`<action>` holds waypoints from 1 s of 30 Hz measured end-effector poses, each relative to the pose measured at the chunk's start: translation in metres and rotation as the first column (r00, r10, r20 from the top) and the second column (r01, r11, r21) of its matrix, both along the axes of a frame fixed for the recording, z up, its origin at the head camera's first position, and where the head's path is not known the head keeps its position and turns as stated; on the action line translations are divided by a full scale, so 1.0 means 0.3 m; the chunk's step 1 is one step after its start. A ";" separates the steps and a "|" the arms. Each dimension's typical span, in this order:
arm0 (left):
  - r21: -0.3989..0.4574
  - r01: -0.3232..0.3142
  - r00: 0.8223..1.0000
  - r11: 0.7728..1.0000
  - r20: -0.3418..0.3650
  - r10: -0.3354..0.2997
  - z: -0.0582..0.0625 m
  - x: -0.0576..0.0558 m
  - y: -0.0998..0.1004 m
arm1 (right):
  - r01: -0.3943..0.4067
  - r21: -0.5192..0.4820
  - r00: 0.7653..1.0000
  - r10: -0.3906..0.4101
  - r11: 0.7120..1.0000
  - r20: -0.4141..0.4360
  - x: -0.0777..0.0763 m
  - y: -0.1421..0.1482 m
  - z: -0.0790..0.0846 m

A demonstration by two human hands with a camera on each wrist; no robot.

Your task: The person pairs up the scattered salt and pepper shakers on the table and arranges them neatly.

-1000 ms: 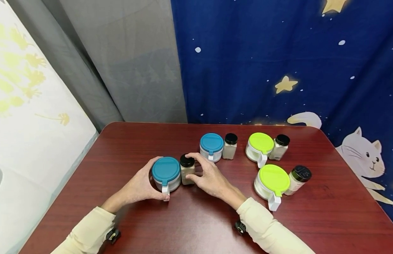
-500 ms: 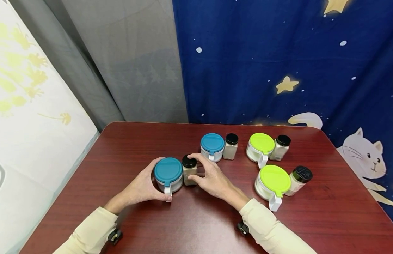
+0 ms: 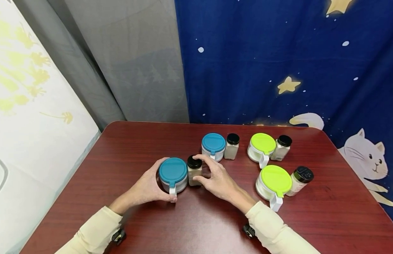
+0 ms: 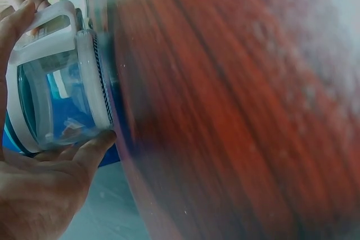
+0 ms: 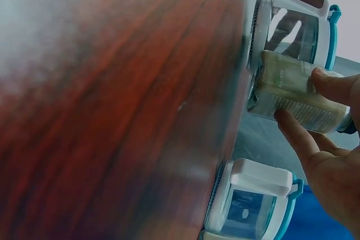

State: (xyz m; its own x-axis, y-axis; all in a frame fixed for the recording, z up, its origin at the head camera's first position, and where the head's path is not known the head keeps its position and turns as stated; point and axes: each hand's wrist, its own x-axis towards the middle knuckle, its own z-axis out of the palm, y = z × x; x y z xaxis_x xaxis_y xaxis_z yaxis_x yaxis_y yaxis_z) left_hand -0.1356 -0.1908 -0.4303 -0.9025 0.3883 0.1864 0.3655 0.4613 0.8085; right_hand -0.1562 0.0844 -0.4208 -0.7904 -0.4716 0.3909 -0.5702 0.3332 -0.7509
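Note:
My left hand is wrapped around the side of a clear seasoning jar with a blue lid, its thumb by the white handle. Touching or almost touching that jar on its right stands a square spice bottle with a black cap and pale contents. My right hand pinches this bottle between thumb and fingers; in the right wrist view the thumb lies on the bottle's label. Both containers are upright on the table. The bottle's right side is partly hidden by the fingers.
Behind my right hand stand another blue-lidded jar and a black-capped bottle. To the right are two green-lidded jars, one at the back and one nearer, each beside a black-capped bottle. Curtains hang behind the dark red table.
Both hands have shifted slightly to the right, and the held jar and spice bottle have moved along with them, side by side. The grips look the same; the other containers stay put.

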 end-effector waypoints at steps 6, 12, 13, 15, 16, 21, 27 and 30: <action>-0.002 -0.005 1.000 1.000 -0.001 0.005 0.000 0.000 0.018 | 0.021 -0.002 1.000 -0.021 1.000 0.001 0.007 0.018 -0.002; 0.006 -0.019 1.000 1.000 0.005 0.019 -0.003 0.004 0.033 | 0.020 -0.024 1.000 -0.020 1.000 0.008 0.010 0.027 -0.010; 0.009 -0.017 1.000 1.000 0.006 0.017 -0.004 0.004 0.034 | 0.021 -0.027 1.000 -0.020 0.999 0.007 0.010 0.028 -0.011; 0.014 -0.016 1.000 1.000 0.008 0.016 -0.005 0.006 0.037 | 0.022 -0.036 1.000 -0.022 0.999 0.010 0.012 0.030 -0.011; 0.018 -0.017 1.000 1.000 0.010 0.016 -0.005 0.007 0.039 | 0.024 -0.038 1.000 -0.024 0.999 0.010 0.013 0.032 -0.011; 0.029 -0.022 1.000 0.999 0.014 0.022 -0.004 0.010 0.052 | 0.029 -0.041 1.000 -0.029 0.999 0.004 0.015 0.043 -0.013; 0.029 -0.019 1.000 0.999 0.006 0.019 -0.004 0.012 0.066 | 0.031 -0.046 1.000 -0.031 0.998 0.000 0.024 0.058 -0.013; 0.031 -0.014 1.000 0.999 0.001 0.014 -0.004 0.014 0.072 | 0.025 -0.064 0.999 -0.024 0.998 0.022 0.030 0.063 -0.011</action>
